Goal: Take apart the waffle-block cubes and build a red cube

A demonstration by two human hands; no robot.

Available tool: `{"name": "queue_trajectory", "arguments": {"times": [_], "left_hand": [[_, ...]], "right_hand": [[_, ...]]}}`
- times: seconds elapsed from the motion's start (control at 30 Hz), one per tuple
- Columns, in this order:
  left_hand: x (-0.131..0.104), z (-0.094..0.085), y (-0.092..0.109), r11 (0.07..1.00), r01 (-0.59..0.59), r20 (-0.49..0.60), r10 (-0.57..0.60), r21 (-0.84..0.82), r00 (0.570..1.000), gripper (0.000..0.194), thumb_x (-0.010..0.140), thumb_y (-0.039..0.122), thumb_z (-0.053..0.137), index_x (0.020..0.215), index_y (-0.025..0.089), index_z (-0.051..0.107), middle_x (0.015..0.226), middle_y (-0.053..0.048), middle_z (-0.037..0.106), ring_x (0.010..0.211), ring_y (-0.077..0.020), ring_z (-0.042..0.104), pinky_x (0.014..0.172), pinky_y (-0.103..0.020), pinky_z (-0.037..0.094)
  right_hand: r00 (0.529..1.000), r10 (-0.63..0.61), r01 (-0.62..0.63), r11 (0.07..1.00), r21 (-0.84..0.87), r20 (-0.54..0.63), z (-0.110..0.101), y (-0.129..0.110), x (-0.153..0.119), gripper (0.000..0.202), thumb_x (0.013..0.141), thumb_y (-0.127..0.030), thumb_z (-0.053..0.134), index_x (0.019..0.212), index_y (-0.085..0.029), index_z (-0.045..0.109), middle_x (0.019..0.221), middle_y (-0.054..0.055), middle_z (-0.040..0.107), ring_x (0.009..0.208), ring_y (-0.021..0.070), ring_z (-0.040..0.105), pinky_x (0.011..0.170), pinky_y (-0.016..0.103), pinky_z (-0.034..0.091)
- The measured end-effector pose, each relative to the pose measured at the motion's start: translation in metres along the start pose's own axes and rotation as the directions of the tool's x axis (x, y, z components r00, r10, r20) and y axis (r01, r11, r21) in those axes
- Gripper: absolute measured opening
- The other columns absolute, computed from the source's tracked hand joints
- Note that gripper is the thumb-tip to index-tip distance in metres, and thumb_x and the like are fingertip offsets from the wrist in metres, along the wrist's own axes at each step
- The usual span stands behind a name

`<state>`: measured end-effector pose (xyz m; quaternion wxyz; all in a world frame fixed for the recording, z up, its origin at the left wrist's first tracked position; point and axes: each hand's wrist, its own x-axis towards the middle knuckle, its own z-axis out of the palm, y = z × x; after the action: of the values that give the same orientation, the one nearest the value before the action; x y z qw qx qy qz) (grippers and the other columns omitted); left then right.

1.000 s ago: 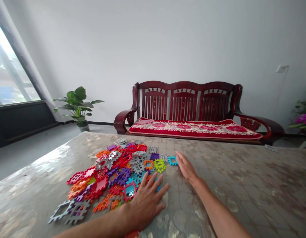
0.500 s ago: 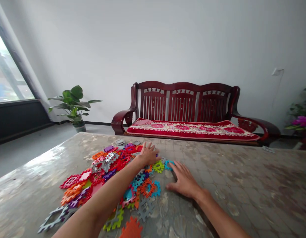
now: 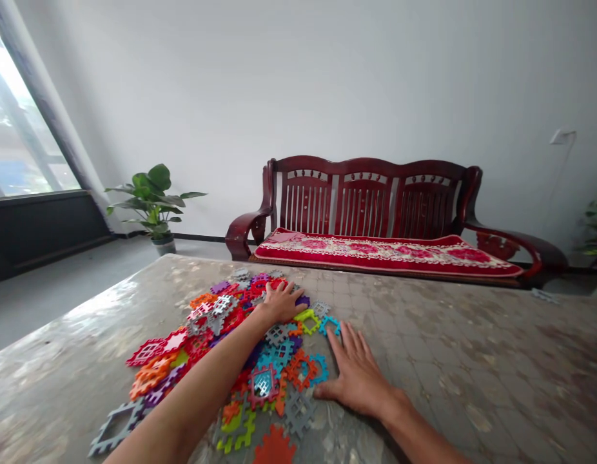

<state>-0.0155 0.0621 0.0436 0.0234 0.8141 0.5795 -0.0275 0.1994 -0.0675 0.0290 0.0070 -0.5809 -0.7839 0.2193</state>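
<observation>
The table (image 3: 453, 361) is spread across the foreground, with the red bench (image 3: 366, 200) set beyond it at twelve o'clock. The pile of plastic pieces (image 3: 196, 345) is heaped on the table's nine o'clock side. At the pile's two o'clock, the left hand (image 3: 282, 303) is laid palm down, fingers apart. At three o'clock, the right hand (image 3: 354, 374) is held with fingers spread, its index fingertip placed by the blue piece (image 3: 323, 327)
</observation>
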Motion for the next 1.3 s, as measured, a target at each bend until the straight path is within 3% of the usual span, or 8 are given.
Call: {"name": "queue_trajectory", "arguments": {"times": [0.33,0.57,0.87,0.93,1.03,1.1,1.17,1.3], "left_hand": [[-0.012,0.002,-0.027,0.999,0.033,0.005,-0.033,0.021,0.999,0.06,0.091,0.063,0.034,0.142,0.033,0.044,0.156,-0.014,0.034,0.137,-0.0416,0.034,0.1,-0.079,0.018],[-0.023,0.002,-0.054,0.999,0.044,0.007,-0.044,0.032,0.999,0.063,0.091,0.066,0.032,0.144,0.034,0.042,0.159,-0.012,0.03,0.141,-0.0394,0.03,0.104,-0.076,0.017],[-0.036,-0.001,-0.082,0.998,0.066,0.02,-0.066,0.01,0.998,0.063,0.089,0.067,0.035,0.144,0.037,0.043,0.158,-0.008,0.032,0.142,-0.0396,0.03,0.106,-0.073,0.02],[-0.037,-0.006,-0.087,0.997,0.069,0.016,-0.069,-0.023,0.998,0.062,0.088,0.068,0.035,0.141,0.038,0.047,0.155,-0.006,0.038,0.138,-0.0379,0.037,0.107,-0.067,0.025],[-0.031,-0.013,-0.091,0.997,0.07,-0.084,-0.072,-0.026,0.994,0.054,0.092,0.062,0.03,0.131,0.037,0.058,0.139,-0.005,0.058,0.126,-0.0323,0.052,0.108,-0.057,0.031],[-0.02,-0.016,-0.09,0.998,0.07,-0.144,-0.069,-0.003,0.987,0.049,0.094,0.057,0.031,0.126,0.036,0.061,0.135,-0.003,0.061,0.125,-0.0295,0.053,0.109,-0.051,0.03],[-0.005,-0.017,-0.087,0.998,0.067,-0.154,-0.065,0.01,0.986,0.048,0.093,0.056,0.034,0.13,0.037,0.058,0.142,-0.002,0.055,0.132,-0.0295,0.046,0.112,-0.051,0.026],[0.027,-0.012,-0.086,0.993,0.115,-0.103,-0.113,0.012,0.988,0.057,0.09,0.06,0.038,0.141,0.036,0.046,0.156,-0.008,0.036,0.143,-0.0358,0.028,0.111,-0.063,0.018]], "right_hand": [[0.994,-0.083,0.085,0.996,0.024,-0.077,0.012,-0.018,0.012,0.114,0.068,-0.076,0.061,0.156,-0.023,0.011,0.163,0.011,-0.004,0.148,0.031,-0.01,0.118,0.054,-0.002],[0.988,-0.138,0.138,0.99,0.007,-0.071,0.017,-0.037,0.023,0.109,0.074,-0.078,0.052,0.156,-0.019,0.011,0.162,0.013,-0.005,0.148,0.0322,-0.011,0.118,0.055,-0.001],[0.983,-0.163,0.166,0.985,0.034,-0.087,0.021,-0.066,0.036,0.109,0.075,-0.076,0.056,0.155,-0.016,0.013,0.161,0.015,-0.004,0.147,0.0347,-0.011,0.118,0.057,0.0],[0.981,-0.175,0.18,0.982,0.051,-0.08,0.021,-0.069,0.037,0.111,0.074,-0.078,0.055,0.155,-0.016,0.013,0.161,0.015,-0.003,0.147,0.0356,-0.01,0.118,0.058,0.0],[0.972,-0.217,0.225,0.969,0.104,-0.085,0.023,-0.062,0.04,0.105,0.076,-0.08,0.049,0.155,-0.02,0.017,0.162,0.013,0.003,0.149,0.0348,-0.002,0.119,0.056,0.005],[0.959,-0.217,0.247,0.955,0.164,-0.182,0.026,-0.05,0.046,0.09,0.083,-0.076,0.043,0.154,-0.023,0.026,0.162,0.01,0.013,0.149,0.0324,0.008,0.12,0.052,0.013],[0.923,-0.14,0.239,0.938,0.251,-0.357,0.029,-0.036,0.053,0.073,0.09,-0.069,0.035,0.148,-0.025,0.04,0.159,0.008,0.029,0.146,0.0294,0.023,0.119,0.049,0.02],[0.777,0.092,0.251,0.862,0.441,-0.622,0.034,-0.016,0.067,0.06,0.095,-0.057,0.026,0.13,-0.02,0.059,0.139,0.012,0.054,0.133,0.0259,0.044,0.115,0.046,0.03]]}}
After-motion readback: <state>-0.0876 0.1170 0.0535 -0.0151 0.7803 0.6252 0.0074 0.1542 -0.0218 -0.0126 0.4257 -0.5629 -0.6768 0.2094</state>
